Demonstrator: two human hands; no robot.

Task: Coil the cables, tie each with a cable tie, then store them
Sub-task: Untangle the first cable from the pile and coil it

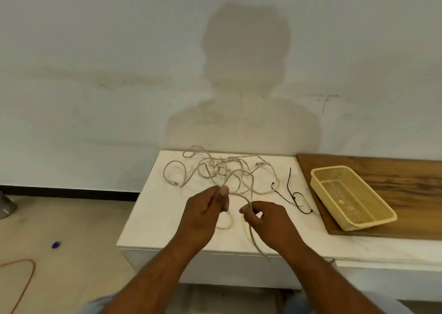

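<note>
Above the white table [167, 213], left hand [205, 215] and right hand [267, 220] each pinch a loop of the long beige cable [222, 167], its tangle spread on the table behind them. Rightward lie thin black cable ties [289, 182], beside a yellow plastic mesh basket [369, 224] on a wooden board [394, 170]; white wall [95, 74], tiled floor [59, 218].

A: Position of the tangled beige cable [221, 169]?
B: On the white rectangular tabletop [153, 218], centre to rear.
A: The thin black cable ties [289, 179]?
B: Right of the cable, left of the yellow plastic mesh basket [369, 222]; the basket rests on the brown wooden board [394, 172].
</note>
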